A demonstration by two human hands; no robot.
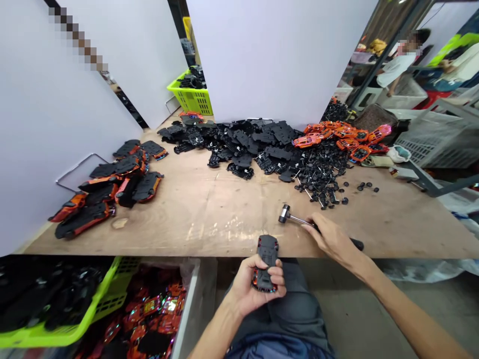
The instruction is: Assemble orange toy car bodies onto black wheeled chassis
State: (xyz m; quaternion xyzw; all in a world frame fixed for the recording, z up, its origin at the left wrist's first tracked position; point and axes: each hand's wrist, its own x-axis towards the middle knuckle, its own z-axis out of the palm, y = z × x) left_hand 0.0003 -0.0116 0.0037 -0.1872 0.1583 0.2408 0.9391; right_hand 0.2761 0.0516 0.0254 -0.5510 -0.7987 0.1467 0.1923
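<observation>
My left hand [255, 285] is closed around a small toy car [266, 262], held underside up so its black chassis faces me and a red body edge shows. It hovers just off the front edge of the wooden table [209, 209]. My right hand [332, 239] rests on the table over the black handle of a small hammer [290, 216], fingers curled on it; the metal head points left.
A heap of black chassis parts [247, 144] lies at the back. Orange car bodies [344, 135] and loose wheel axles [322, 174] are at the right. Assembled cars [112, 184] pile up left. Green basket [56, 304] and a bin of cars [157, 314] stand below.
</observation>
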